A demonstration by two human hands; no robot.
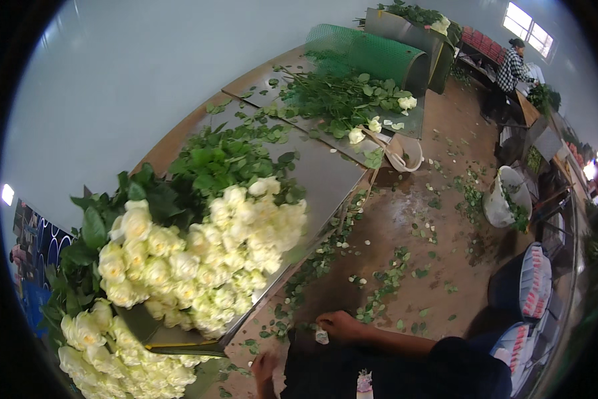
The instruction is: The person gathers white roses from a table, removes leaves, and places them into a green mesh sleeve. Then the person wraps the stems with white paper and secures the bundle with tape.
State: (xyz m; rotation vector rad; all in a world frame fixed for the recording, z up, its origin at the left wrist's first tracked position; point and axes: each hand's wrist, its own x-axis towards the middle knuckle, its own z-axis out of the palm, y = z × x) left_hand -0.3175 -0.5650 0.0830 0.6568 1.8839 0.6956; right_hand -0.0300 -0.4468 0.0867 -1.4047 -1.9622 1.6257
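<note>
My right hand is in front of my dark clothing, with its fingers curled. A small pale item is at its fingertips; whether the fingers grip it is not plain. Lower and to the left, my left hand is blurred beside the table's near corner, and its fingers are hard to make out. Closest to it is a large mass of cream-white roses below a dark panel with a yellow edge. Above that panel, more white roses lie heaped on the metal table, leafy stems towards the wall.
Loose rose stems lie farther along the table by a green mesh roll. A white bucket hangs near the table edge. Leaves and petals litter the brown floor. Another bucket and dark tubs line the right. A person stands farther off.
</note>
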